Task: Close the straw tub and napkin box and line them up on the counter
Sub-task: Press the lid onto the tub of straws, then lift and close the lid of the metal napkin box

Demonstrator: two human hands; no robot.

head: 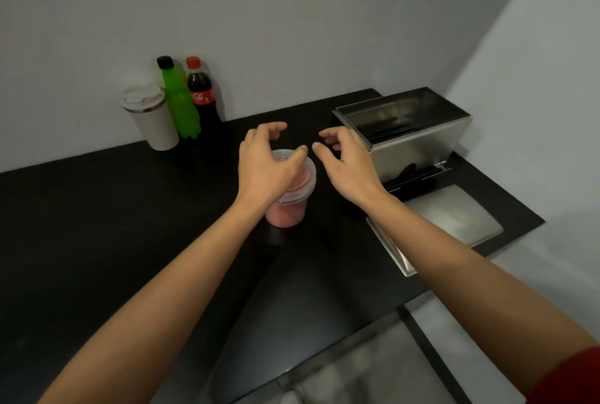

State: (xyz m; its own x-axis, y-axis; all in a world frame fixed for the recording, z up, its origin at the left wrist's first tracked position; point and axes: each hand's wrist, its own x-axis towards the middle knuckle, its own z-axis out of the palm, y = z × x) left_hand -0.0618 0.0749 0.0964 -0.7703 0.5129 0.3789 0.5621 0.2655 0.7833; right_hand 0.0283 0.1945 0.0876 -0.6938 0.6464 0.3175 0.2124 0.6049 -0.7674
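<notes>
A clear plastic straw tub [290, 208] with pink contents stands mid-counter, its clear lid [306, 181] resting on top. My left hand [266, 163] hovers over the lid with fingers spread and curled; the thumb touches the rim. My right hand [344, 160] is open just right of the tub, apart from it. The steel napkin box [418, 143] stands at the right with its lid off. Its flat steel lid [448, 221] lies on the counter in front of it.
At the back left, against the wall, stand a white travel mug [149, 117], a green bottle [178, 101] and a cola bottle [203, 98]. The black counter [97, 225] ends at the right just past the napkin box.
</notes>
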